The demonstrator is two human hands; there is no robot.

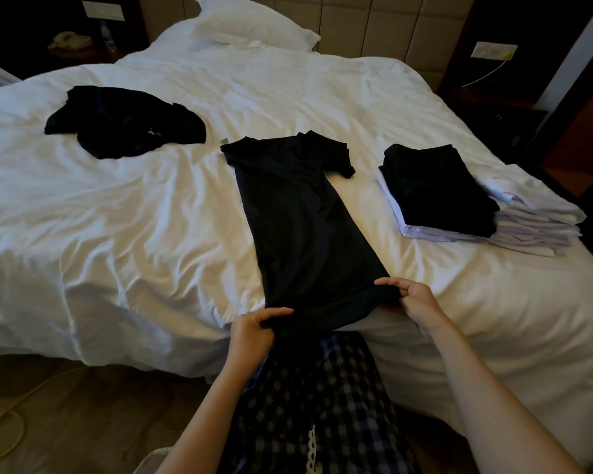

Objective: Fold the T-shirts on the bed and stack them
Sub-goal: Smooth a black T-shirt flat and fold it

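Nearest of all, the person's plaid trousers (322, 398) press up against the bed's edge, straight below the hem of the long black T-shirt (305, 227). Down and well to the left of that T-shirt, a yellow cable (11, 422) loops over the wooden floor.

Both hands are on the T-shirt's hem, where it reaches the near edge of the white bed (134, 206). The left hand (254, 328) pinches the hem's left corner, its fingers curled over the cloth. The right hand (415, 301) pinches the right corner between thumb and fingers, and the hem runs between the two.

The T-shirt itself lies flat on the duvet, folded lengthwise into a narrow strip that runs away from the person. Its collar end is farthest off, and one short sleeve sticks out on the right side near the top.

Just to the right of the T-shirt, apart from it, sits a stack of folded shirts (435, 189), black ones on top of white ones. More folded white shirts (534, 230) fan out on the side of the stack away from the T-shirt.

Up and well to the left of the T-shirt, a crumpled black T-shirt (124, 121) lies in a loose heap on the duvet.

Beyond the T-shirt's collar end, a white pillow (250, 23) rests against the padded headboard (374, 25). Far off to the upper right of the T-shirt, a wall socket (493, 49) has a pale cord hanging from it.
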